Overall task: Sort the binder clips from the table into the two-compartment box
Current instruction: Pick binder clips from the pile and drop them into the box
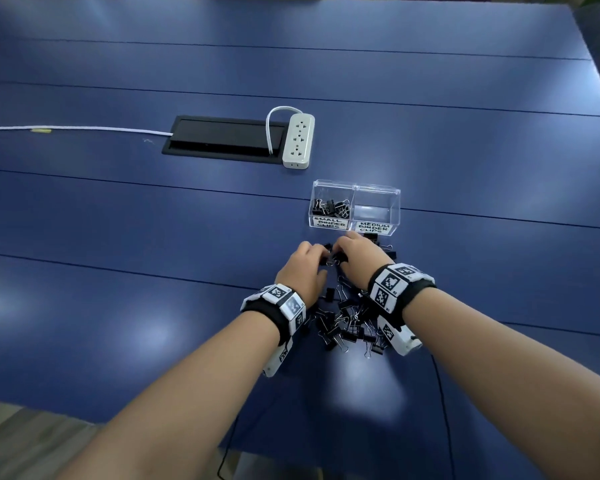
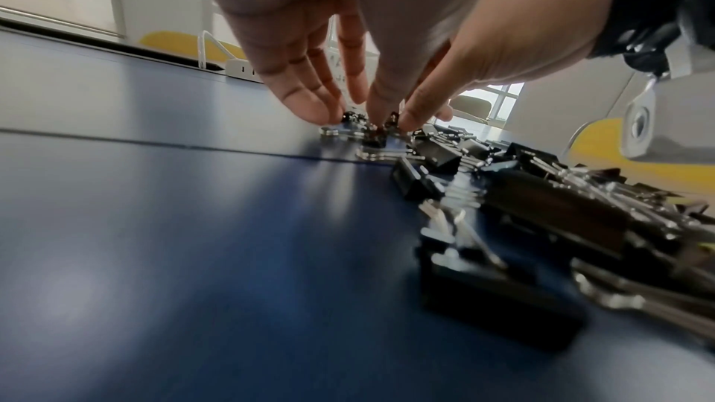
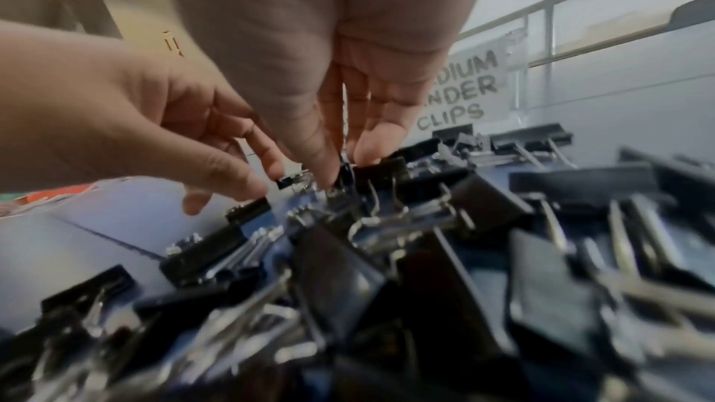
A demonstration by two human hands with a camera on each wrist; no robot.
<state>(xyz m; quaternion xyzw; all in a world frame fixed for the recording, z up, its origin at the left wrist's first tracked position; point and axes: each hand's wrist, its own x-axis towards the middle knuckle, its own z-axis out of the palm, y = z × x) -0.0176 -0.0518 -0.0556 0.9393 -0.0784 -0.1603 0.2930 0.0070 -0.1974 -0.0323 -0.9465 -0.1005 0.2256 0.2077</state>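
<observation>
A clear two-compartment box (image 1: 354,188) stands on the blue table (image 1: 153,271). Its left half, labelled SMALL BINDER CLIPS, holds several small black clips (image 1: 331,206). The right half, labelled MEDIUM BINDER CLIPS (image 3: 462,90), has nothing in it. A pile of black binder clips (image 1: 350,323) lies between my wrists and reaches up to the box. Just in front of the box, my left hand (image 1: 321,256) pinches a small clip (image 2: 391,120) between thumb and forefinger low over the table. Close beside it, my right hand (image 3: 348,164) pinches a black clip (image 3: 345,174) at the pile's far end.
A white power strip (image 1: 298,140) lies beyond the box beside a black cable hatch (image 1: 222,140), with a white cord (image 1: 84,128) running left. A thin black cable (image 1: 444,410) crosses the table's near part. The table's near edge (image 1: 49,415) shows at lower left.
</observation>
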